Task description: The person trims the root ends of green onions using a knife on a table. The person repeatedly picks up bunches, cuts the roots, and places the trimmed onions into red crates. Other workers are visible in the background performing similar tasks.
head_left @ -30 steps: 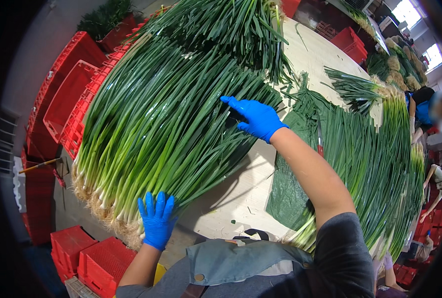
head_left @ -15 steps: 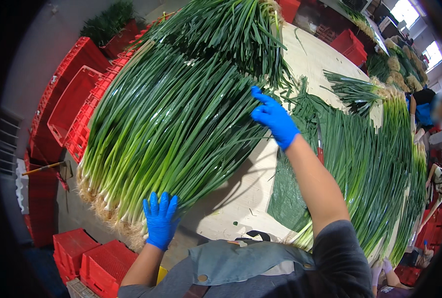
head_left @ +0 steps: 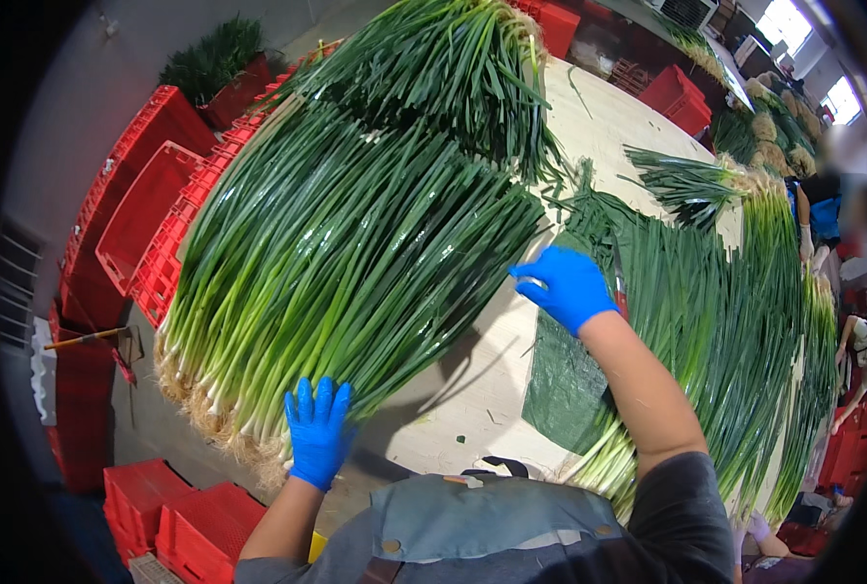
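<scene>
A broad layer of long green onions (head_left: 346,263) lies on the pale tabletop, with white stems and hairy roots toward the lower left. Blue gloves cover both hands. My left hand (head_left: 318,433) rests with spread fingers on the stems beside the roots at the near end. By the leaf tips at the layer's right side is my right hand (head_left: 568,287), its fingers bent and its thumb apart, with nothing seen in it. Just beyond that hand, a thin tool with a red handle (head_left: 620,297) lies on a dark green sheet (head_left: 570,394), partly hidden by the hand.
A second heap of green onions (head_left: 453,73) lies across the far end. More rows (head_left: 686,311) stretch along the right, near other people. Red crates (head_left: 151,214) stand along the left, with more red crates (head_left: 209,526) at the lower left.
My right hand has moved right and toward me, off the leaves, and its pointing finger has bent in. The leaf tips now lie more gathered. My left hand has stayed put.
</scene>
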Tool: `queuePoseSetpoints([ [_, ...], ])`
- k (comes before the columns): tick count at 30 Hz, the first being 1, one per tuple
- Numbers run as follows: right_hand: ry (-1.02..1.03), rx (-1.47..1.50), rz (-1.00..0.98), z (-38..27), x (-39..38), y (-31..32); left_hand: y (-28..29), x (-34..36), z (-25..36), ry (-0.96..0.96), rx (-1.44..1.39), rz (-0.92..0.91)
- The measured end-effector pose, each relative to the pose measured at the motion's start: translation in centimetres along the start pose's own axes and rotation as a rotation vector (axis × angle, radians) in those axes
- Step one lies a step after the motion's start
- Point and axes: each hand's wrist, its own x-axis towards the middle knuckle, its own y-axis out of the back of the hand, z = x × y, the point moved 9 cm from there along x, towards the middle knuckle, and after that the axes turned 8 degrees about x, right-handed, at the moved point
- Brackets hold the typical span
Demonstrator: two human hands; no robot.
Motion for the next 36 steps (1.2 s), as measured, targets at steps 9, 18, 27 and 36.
queuePoseSetpoints([
  [9, -0.185, 0.104, 0.018, -0.6, 7.4, -7.6, 0.4, 0.3, -0.2, 0.031, -0.057, -0.017],
  [18, -0.106, 1.660, 0.090, 6.8, -1.3, -0.8, 0.6, 0.1, -0.3, 0.039, -0.070, -0.050],
  [27, -0.319, 0.590, 0.499, 10.8, -8.7, 0.1, 1.5, 0.2, -0.2, 0.031, -0.142, -0.094],
  [36, -0.008, 0.220, 0.311, 1.5, 7.9, 3.4, 1.2, 0.7, 0.0, 0.030, -0.091, -0.079],
])
